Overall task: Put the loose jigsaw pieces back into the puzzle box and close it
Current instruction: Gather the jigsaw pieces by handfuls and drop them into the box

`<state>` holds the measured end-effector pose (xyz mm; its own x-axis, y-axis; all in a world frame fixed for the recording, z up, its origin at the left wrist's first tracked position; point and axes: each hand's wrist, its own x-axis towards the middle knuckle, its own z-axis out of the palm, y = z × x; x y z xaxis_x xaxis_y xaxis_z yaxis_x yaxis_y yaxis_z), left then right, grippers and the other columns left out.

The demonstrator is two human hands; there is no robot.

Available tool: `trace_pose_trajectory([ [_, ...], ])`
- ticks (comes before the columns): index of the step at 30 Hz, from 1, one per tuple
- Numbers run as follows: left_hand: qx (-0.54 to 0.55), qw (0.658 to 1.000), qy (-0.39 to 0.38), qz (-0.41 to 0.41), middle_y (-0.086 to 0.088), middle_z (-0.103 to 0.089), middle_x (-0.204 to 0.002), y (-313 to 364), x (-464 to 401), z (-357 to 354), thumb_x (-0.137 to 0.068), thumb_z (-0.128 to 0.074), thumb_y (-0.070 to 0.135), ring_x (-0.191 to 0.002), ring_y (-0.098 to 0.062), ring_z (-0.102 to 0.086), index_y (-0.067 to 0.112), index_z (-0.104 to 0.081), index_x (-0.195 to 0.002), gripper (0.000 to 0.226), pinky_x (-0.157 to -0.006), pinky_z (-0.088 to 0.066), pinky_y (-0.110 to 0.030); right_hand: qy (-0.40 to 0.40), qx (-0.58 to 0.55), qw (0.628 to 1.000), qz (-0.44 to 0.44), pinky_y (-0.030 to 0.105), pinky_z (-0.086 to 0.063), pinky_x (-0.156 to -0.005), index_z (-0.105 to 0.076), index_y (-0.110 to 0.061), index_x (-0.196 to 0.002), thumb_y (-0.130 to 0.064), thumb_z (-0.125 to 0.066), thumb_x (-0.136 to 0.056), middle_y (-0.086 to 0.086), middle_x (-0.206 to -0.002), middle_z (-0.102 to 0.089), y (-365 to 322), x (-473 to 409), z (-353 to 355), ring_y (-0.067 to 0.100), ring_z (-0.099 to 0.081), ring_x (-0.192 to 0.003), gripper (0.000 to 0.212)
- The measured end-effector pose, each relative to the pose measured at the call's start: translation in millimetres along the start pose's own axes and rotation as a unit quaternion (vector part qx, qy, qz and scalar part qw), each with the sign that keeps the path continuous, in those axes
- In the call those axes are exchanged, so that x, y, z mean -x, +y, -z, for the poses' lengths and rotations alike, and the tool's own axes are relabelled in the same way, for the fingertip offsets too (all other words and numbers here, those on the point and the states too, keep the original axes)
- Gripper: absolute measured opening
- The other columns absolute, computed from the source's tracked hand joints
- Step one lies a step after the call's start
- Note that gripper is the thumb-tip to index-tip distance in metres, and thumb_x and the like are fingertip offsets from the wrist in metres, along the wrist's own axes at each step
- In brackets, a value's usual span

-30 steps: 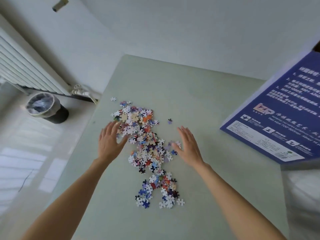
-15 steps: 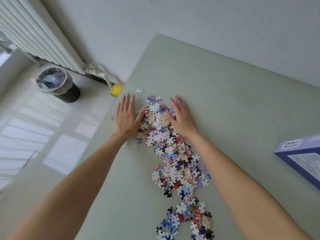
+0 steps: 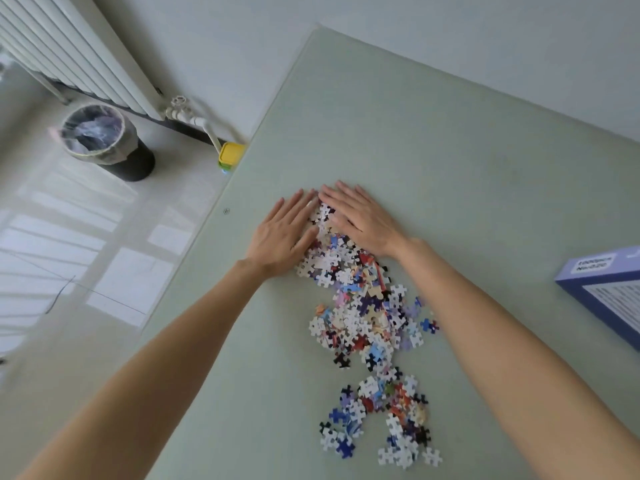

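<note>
A long heap of loose jigsaw pieces (image 3: 363, 317) lies on the pale green table (image 3: 450, 168), running from my hands toward the near edge. My left hand (image 3: 282, 233) lies flat, fingers straight, against the heap's far left side. My right hand (image 3: 360, 216) lies flat on the heap's far right side, its fingertips almost meeting the left hand's. Pieces are bunched between the two palms. The blue puzzle box (image 3: 609, 292) shows partly at the right edge, well apart from both hands.
The table's left edge (image 3: 221, 216) runs close to my left hand. Beyond it, on the floor, stand a lined waste bin (image 3: 104, 140), a radiator (image 3: 79, 53) and a small yellow container (image 3: 231, 154).
Both hands have come together at the far end of the heap and drawn the scattered far pieces inward. The view has swung left, so the box sits further to the right.
</note>
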<state>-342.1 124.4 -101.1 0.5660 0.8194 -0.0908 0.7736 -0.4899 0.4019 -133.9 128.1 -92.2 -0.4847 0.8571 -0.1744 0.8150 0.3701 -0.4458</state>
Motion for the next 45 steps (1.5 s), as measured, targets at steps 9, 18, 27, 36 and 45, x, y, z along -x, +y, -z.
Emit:
trace_pose_trajectory([
  [9,0.105,0.991,-0.082,-0.021,0.003,0.003,-0.155,111.1,74.1,-34.4,-0.090,-0.001,0.060,-0.142,-0.006,0.009,0.022,-0.001,-0.148,0.069,-0.115,0.010,-0.025,-0.020,-0.067,0.997,-0.038,0.031,-0.002,-0.119,-0.031,-0.027,-0.144,-0.048,-0.017,-0.098,-0.011,-0.154,-0.018,-19.6,155.3,-16.1,0.005,-0.007,-0.144,0.052],
  [18,0.055,0.990,0.087,0.100,0.001,-0.013,-0.154,75.0,123.9,-15.1,-0.094,-0.025,0.049,-0.143,-0.015,-0.003,0.021,-0.025,-0.145,0.058,-0.118,-0.001,-0.039,0.096,-0.099,0.956,-0.261,0.040,-0.003,-0.118,-0.030,-0.016,-0.145,-0.034,-0.035,-0.101,0.002,-0.156,-0.015,-13.4,171.8,-1.7,0.021,-0.006,-0.145,0.048],
  [27,0.084,0.982,-0.035,0.168,-0.004,0.018,-0.154,114.4,135.1,-34.8,-0.090,-0.014,0.063,-0.140,-0.014,0.021,0.015,0.006,-0.148,0.077,-0.114,0.014,-0.032,0.055,-0.087,0.951,-0.291,0.032,0.008,-0.116,-0.017,-0.023,-0.148,-0.052,-0.027,-0.093,-0.005,-0.156,-0.006,-59.3,264.3,-51.1,0.016,0.000,-0.145,0.063],
  [36,0.065,0.989,-0.092,0.092,0.000,-0.026,-0.148,174.2,116.9,-30.8,-0.078,-0.067,0.046,-0.135,-0.020,-0.021,0.016,-0.022,-0.144,0.085,-0.113,-0.024,-0.037,0.157,-0.151,0.860,-0.461,0.028,-0.030,-0.099,-0.030,-0.020,-0.144,-0.042,-0.070,-0.078,0.008,-0.136,-0.039,-110.9,270.4,-48.8,0.024,-0.034,-0.125,0.080],
  [45,0.144,0.975,-0.139,0.092,-0.006,-0.043,-0.133,181.1,113.0,-19.3,-0.079,-0.071,0.026,-0.121,-0.026,-0.040,0.031,-0.045,-0.130,0.058,-0.102,-0.038,-0.037,0.110,-0.147,0.865,-0.468,0.031,-0.050,-0.083,-0.039,-0.021,-0.134,-0.036,-0.070,-0.080,0.002,-0.130,-0.050,-114.3,234.5,-39.3,0.019,-0.052,-0.112,0.065],
])
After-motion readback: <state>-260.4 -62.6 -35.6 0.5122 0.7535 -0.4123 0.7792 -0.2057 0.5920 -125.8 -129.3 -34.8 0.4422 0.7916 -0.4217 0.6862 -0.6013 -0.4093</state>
